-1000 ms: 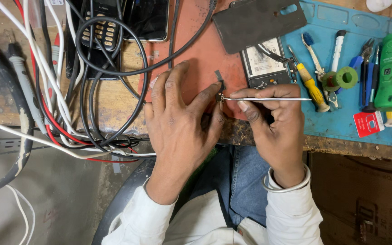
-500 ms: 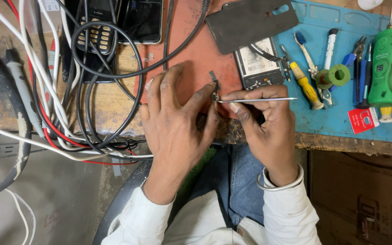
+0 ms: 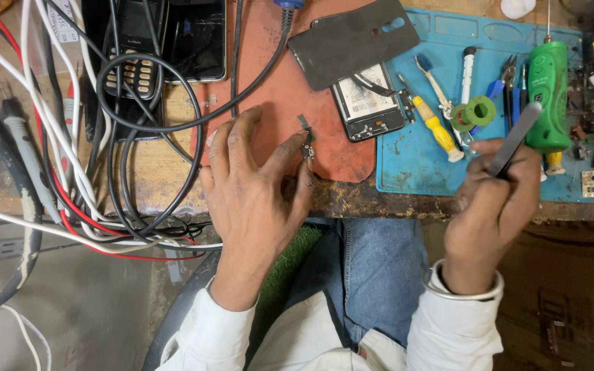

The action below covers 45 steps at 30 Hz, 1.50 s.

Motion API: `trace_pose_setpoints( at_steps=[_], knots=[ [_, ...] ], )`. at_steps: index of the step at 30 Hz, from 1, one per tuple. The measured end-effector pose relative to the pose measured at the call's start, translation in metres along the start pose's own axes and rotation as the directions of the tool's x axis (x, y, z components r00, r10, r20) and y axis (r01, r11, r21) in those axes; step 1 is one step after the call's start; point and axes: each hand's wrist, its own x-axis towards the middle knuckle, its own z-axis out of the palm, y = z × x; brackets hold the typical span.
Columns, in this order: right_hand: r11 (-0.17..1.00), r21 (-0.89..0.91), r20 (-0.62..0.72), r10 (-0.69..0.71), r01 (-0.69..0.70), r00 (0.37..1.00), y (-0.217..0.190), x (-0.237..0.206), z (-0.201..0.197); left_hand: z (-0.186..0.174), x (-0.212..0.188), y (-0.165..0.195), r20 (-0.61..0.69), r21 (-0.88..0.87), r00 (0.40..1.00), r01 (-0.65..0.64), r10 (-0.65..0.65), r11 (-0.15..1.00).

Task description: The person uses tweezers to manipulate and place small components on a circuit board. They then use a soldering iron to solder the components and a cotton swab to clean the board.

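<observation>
The left hand (image 3: 252,182) lay spread, fingertip pinning a small component (image 3: 307,148) on the red mat (image 3: 276,75); right hand (image 3: 493,189), right of the mat, clamped tweezers (image 3: 515,139).

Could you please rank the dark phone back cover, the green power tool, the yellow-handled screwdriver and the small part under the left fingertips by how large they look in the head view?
1. dark phone back cover
2. green power tool
3. yellow-handled screwdriver
4. small part, pinned by the left hand
</observation>
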Motion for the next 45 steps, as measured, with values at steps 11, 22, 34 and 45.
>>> trace_pose_setpoints(
  at_steps=[11,22,34,45],
  knots=[
    [0.827,-0.536,0.062,-0.162,0.169,0.985,0.016,0.022,-0.058,0.001,0.000,-0.002,-0.002,0.004,1.000,-0.005,0.005,1.000],
    [0.639,-0.549,0.498,-0.267,0.538,0.825,-0.031,0.022,0.056,0.002,0.001,-0.002,0.002,0.007,1.000,-0.003,0.003,1.000],
    [0.647,-0.508,0.523,-0.294,0.569,0.800,-0.008,0.066,0.093,0.003,0.002,-0.001,0.010,-0.003,1.000,-0.002,0.002,1.000],
    [0.674,-0.448,0.471,-0.380,0.587,0.796,-0.020,0.069,0.112,0.004,0.001,-0.002,0.006,-0.003,1.000,0.008,-0.008,1.000]
  ],
)
